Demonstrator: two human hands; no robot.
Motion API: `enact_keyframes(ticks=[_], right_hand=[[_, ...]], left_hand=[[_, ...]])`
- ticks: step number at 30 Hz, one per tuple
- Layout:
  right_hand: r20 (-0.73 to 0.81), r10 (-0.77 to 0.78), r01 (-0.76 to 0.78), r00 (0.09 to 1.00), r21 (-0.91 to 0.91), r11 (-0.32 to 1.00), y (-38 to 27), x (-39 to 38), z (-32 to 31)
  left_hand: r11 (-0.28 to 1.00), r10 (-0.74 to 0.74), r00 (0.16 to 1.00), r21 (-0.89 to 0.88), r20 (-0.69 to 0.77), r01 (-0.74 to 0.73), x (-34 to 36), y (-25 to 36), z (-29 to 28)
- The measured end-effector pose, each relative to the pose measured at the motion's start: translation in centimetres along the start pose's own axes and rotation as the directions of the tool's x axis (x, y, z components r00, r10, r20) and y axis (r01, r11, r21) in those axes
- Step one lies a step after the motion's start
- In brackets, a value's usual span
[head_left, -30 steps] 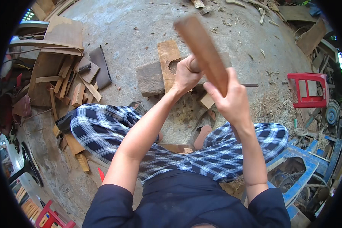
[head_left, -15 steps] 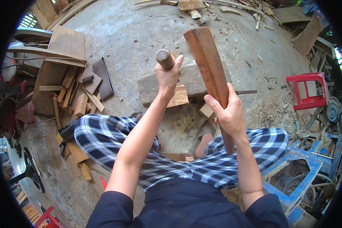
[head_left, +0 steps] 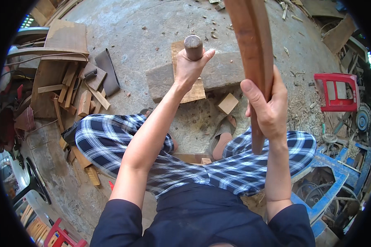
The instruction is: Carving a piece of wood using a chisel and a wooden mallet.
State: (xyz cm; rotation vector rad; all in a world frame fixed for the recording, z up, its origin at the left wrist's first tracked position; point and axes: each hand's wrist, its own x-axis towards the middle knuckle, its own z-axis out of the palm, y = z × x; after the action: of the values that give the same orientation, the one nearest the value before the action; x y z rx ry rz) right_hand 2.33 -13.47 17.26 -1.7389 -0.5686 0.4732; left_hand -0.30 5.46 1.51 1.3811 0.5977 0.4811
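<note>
Now your left hand (head_left: 186, 71) wraps a cylindrical brown handle (head_left: 193, 46), your right (head_left: 271, 114) a reddish-brown wooden club (head_left: 254, 45); misaim could bruise you.

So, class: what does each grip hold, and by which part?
Left grip: a handle, near its top end; lower end hidden. Right grip: a club, by its narrower near part.

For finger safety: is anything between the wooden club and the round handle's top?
Nothing visible blocks the top of the round handle, but the left thumb juts beside it toward the wooden club in the right hand.
</note>
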Motion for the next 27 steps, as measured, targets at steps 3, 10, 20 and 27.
enact_keyframes(ticks=[3,10,20,27], right_hand=[[0.005,-0.061,0.061,0.998,0.04,0.997,0.0,0.3,0.1],[-0.015,-0.176,0.177,0.984,0.081,0.981,-1.1,1.0,-0.4],[0.029,-0.165,0.166,0.986,-0.334,0.928,1.1,0.4,1.2],[0.084,-0.117,0.142,0.99,-0.445,0.884,4.7,-0.4,1.8]], left_hand=[[0.996,0.069,0.997,0.06,0.022,-0.07,-0.4,-0.1,0.7],[0.979,0.134,0.988,0.148,0.071,-0.143,-0.4,-0.8,1.2],[0.938,0.337,0.941,0.075,0.031,-0.338,-2.1,-2.6,2.0],[0.934,0.314,0.941,-0.136,-0.126,-0.33,-1.7,-3.9,3.9]])
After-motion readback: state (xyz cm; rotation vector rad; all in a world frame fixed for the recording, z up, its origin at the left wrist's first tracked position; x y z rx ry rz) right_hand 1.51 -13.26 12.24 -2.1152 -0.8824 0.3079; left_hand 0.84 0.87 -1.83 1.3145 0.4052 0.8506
